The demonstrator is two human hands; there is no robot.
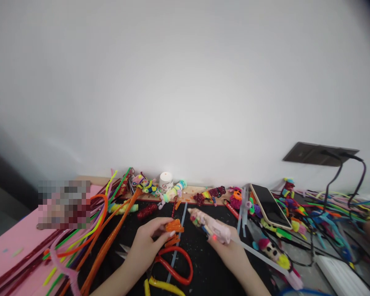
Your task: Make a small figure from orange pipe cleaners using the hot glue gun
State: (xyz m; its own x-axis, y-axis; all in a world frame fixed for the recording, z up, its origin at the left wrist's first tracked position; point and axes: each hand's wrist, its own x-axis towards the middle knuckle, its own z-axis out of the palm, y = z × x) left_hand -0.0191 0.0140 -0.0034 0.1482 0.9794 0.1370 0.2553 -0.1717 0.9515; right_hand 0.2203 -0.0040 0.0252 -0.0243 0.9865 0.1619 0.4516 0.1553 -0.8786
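My left hand (149,242) pinches a small orange pipe-cleaner piece (174,225) over the black mat (203,263). My right hand (231,248) grips a pink hot glue gun (210,227) with a red light lit; its nozzle points left toward the orange piece, a short gap between them. A clear glue stick (255,254) sticks out behind the gun. Red-handled scissors (175,265) lie on the mat just below my left hand.
Loose pipe cleaners (92,230) fan out at the left over pink paper (9,246). Finished pipe-cleaner figures (172,191) and a small white jar (165,181) line the wall. A phone (269,205), cables and a wall socket (319,153) are at the right.
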